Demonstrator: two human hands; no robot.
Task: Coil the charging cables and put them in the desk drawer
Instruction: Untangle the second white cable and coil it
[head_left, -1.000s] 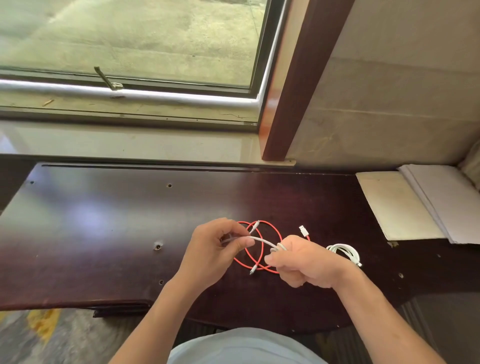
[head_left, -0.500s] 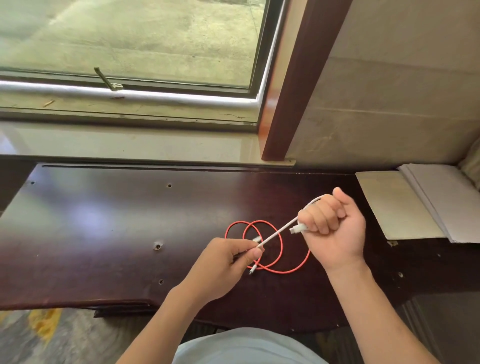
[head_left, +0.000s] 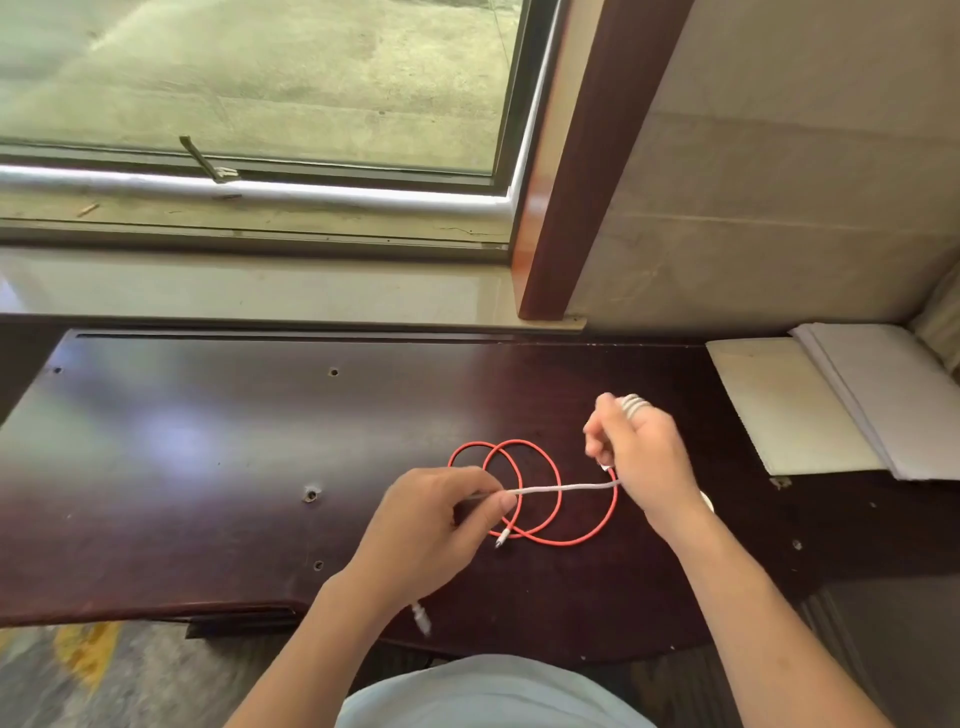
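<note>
A white charging cable (head_left: 563, 488) stretches taut between both hands above the dark wooden desk (head_left: 182, 467). My left hand (head_left: 436, 519) pinches it near the free end, whose plug (head_left: 421, 618) dangles below my wrist. My right hand (head_left: 641, 452) is closed on the other part, with several white turns wound around its fingers. A red cable (head_left: 558, 493) lies in loose loops on the desk under the white one, its small plug at the front. Part of another white cable (head_left: 707, 501) peeks out behind my right wrist. No drawer is visible.
A stack of white papers and a cream sheet (head_left: 779, 405) lies at the desk's right end. A window sill and wooden frame post (head_left: 576, 208) run behind the desk. Small screw holes (head_left: 310, 493) dot the desktop.
My right hand has swung down and turned, adding white cable turns around its fingers. My left hand still pinches the cable, and its free end now hangs below the wrist.
</note>
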